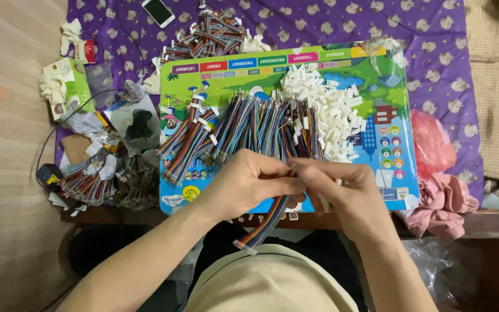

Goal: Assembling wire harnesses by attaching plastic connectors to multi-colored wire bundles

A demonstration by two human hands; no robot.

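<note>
A rainbow ribbon cable [268, 219] sits in the lower middle of the frame, pinched at its upper end between both hands and hanging down and to the left, its free end with a pale connector reaching the person's cream top [272, 283]. The left hand [248, 184] is closed around the cable's upper part, fingers curled over it and the thumb pressing toward the right. The right hand [342, 188] meets it from the right, fingertips grasping the same end of the cable; it may also hold a small white connector there, but the fingers hide that spot.

Just above the hands, a colourful board [376, 86] with a cartoon town picture and a row of coloured labels along its top edge lies on the table. On it, a fan of ribbon cables [244, 124] spreads across the middle, and a heap of white plastic connectors [330, 104] lies to their right, touching the cables' ends.

Above the board, near the top centre, another bundle of cables [209, 34] rests on a purple cloth [423, 40] printed with small pale figures. A white phone [158, 11] lies at the top, left of that bundle. At the upper left stands a green tissue box [67, 86] with crumpled tissues, and below it a messy pile of more cables and scraps [102, 179]. At the right edge lie a red plastic bag [431, 141] and a pink cloth [443, 202].
</note>
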